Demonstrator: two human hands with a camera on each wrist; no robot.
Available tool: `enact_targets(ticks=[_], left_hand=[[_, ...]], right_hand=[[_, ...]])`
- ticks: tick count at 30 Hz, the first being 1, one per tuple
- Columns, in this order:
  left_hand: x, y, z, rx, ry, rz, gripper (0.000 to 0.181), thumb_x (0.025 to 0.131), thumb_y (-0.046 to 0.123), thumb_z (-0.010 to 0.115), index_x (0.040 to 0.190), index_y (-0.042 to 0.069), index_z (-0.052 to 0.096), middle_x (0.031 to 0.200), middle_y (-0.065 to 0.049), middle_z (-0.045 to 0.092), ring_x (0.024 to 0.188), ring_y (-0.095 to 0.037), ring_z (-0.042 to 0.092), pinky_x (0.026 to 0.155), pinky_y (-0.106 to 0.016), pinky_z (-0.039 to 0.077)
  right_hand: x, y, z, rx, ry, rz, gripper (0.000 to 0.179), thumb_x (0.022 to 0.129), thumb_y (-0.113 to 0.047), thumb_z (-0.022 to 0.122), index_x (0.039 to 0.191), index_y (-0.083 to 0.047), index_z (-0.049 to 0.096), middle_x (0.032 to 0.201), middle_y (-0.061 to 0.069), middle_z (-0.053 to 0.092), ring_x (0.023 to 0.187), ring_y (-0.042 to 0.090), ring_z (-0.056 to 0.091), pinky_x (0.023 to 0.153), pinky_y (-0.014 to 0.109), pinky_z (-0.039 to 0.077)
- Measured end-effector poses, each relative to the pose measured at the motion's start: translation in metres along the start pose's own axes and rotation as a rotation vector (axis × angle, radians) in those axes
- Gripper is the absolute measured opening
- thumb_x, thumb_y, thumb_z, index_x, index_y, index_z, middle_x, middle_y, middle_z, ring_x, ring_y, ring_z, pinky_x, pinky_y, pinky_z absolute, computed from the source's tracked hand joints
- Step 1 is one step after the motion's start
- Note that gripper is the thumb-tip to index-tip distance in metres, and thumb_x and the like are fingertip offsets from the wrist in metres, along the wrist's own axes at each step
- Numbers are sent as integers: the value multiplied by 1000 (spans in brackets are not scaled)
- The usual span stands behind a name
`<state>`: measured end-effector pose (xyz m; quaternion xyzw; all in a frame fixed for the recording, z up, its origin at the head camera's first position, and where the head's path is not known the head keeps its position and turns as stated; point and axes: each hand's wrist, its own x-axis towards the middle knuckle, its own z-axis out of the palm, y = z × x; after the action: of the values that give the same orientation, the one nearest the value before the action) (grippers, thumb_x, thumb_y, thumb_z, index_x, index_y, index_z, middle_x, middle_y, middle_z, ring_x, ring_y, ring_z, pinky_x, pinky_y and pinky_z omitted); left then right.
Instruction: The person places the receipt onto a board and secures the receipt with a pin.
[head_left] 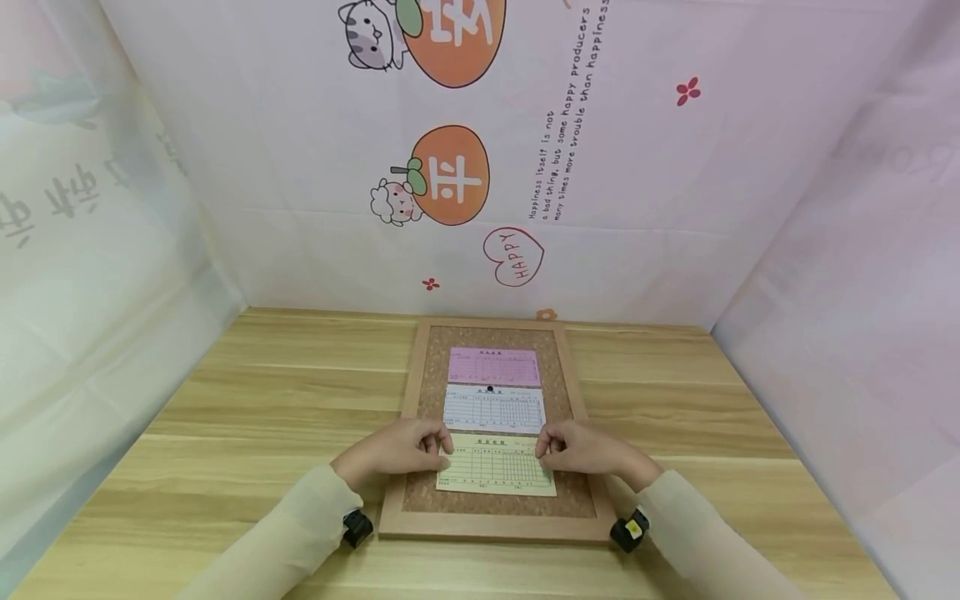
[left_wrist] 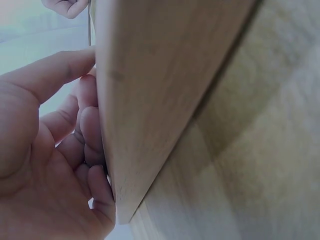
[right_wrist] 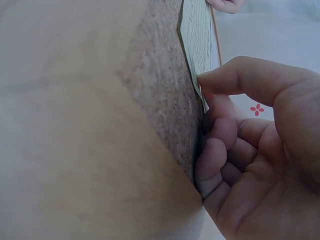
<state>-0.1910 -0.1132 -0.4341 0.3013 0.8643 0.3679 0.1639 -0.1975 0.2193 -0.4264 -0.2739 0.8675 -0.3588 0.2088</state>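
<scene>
A yellow form slip (head_left: pixel 497 467) with a printed grid lies on the cork board (head_left: pixel 498 505), below a white slip (head_left: pixel 495 412) and a pink slip (head_left: pixel 493 367). My left hand (head_left: pixel 403 447) pinches the yellow slip's left edge between thumb and forefinger. At the opposite edge, my right hand (head_left: pixel 588 448) pinches it the same way. The right wrist view shows that thumb and forefinger on the paper's (right_wrist: pixel 196 37) edge, the other fingers curled against the cork. In the left wrist view, the wooden frame (left_wrist: pixel 145 75) hides the slip from the left fingertips.
A black pushpin (head_left: pixel 490 388) sits at the top edge of the white slip. The framed board lies on a wood-grain table (head_left: pixel 300 375). Behind it hangs a printed cloth (head_left: pixel 615 267), with further cloth at both sides.
</scene>
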Motion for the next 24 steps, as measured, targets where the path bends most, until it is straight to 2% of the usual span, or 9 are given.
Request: enact_targets(ticks=[6,13,24], left_hand=[[-2,-5,-4,0,-38,13,22,90,20,75,108,11,65,81,5,60,74,-10,55,69,-27,49],[-5,-10,-11,132,-16,86,36,87,23,80,114,7,64,97,2,56,89,-13,52,80,-28,48],[-9,-7,-12,115,-28,35,57,84,35,82,123,2,57,110,-3,54,101,-19,51,92,-36,46]], right_hand=[[1,3,1,-14,2,-3,4,91,-6,66,95,-6,66,72,-2,53,62,9,44,55,22,37],[0,2,1,-5,-5,-4,5,91,-6,66,95,-4,66,72,-2,53,62,9,45,55,22,37],[1,3,1,-4,-6,3,4,91,-6,66,95,-6,66,71,-1,53,61,9,44,54,22,37]])
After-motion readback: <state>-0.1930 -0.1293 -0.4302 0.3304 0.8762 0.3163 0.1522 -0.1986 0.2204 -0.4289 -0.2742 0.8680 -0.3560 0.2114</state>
